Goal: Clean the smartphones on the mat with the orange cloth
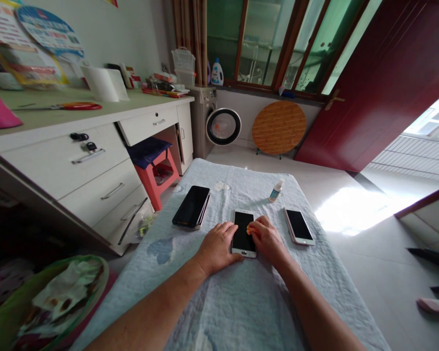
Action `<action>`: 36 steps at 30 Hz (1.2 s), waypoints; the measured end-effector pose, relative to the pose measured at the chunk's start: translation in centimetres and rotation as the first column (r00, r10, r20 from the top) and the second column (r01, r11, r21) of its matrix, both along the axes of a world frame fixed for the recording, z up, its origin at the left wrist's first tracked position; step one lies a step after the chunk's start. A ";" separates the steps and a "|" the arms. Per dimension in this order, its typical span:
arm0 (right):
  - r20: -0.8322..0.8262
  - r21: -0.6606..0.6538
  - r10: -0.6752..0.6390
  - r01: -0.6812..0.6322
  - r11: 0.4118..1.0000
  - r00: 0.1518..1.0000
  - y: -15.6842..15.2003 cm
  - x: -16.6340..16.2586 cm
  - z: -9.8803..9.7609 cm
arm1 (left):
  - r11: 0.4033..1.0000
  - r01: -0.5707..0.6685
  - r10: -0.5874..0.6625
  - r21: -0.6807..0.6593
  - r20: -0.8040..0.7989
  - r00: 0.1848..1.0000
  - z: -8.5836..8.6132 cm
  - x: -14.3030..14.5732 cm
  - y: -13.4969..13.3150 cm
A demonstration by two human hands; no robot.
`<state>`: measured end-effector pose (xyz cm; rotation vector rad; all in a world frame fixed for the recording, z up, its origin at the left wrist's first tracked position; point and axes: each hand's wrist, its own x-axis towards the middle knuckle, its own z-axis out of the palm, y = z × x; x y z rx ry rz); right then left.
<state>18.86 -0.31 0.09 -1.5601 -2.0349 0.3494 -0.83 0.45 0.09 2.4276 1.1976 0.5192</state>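
The left hand (215,247) is spread, its fingertips rested on the left edge of a white phone (243,242) and its thumb laid by the lower left corner. By the right hand (269,240), a small, crumpled orange cloth (251,229) is pinched between bunched fingertips and held against the right side of the glass. The phone is thus framed by both hands, laid flat with its screen up. Its long axis is pointed nearly straight away from the person, and the end with the home button is turned toward the body.

Beneath it, a pale blue quilted cover (219,312) is spread, soft and puckered, patterned with faint darker shapes. To the right, apart from the right hand, a pinkish-white phone (299,226) is laid face up, its far end slanted left. Beyond the hands, a small spray bottle (276,190) with a blue label is stood on the cover. To the left, a glossy black phone (192,206) is seen atop a layered stack, its far end slanted right. Farther off, a round wood-grained board (279,127) is propped near the wall.
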 end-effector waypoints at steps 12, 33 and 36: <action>-0.036 -0.226 0.290 -0.291 0.930 0.956 -2.0 -0.2 3.0 | 1.000 0.017 -0.017 -0.005 -0.028 0.999 0.0 -0.2 0.2; 0.044 0.048 -0.145 0.143 0.989 0.988 0.6 0.2 0.0 | 0.997 0.075 -0.074 0.013 -0.095 0.993 0.2 -0.1 -0.1; 0.081 0.035 -0.109 0.106 0.994 0.991 0.2 0.1 0.2 | 0.997 0.075 -0.074 0.010 -0.091 0.993 0.1 -0.1 -0.1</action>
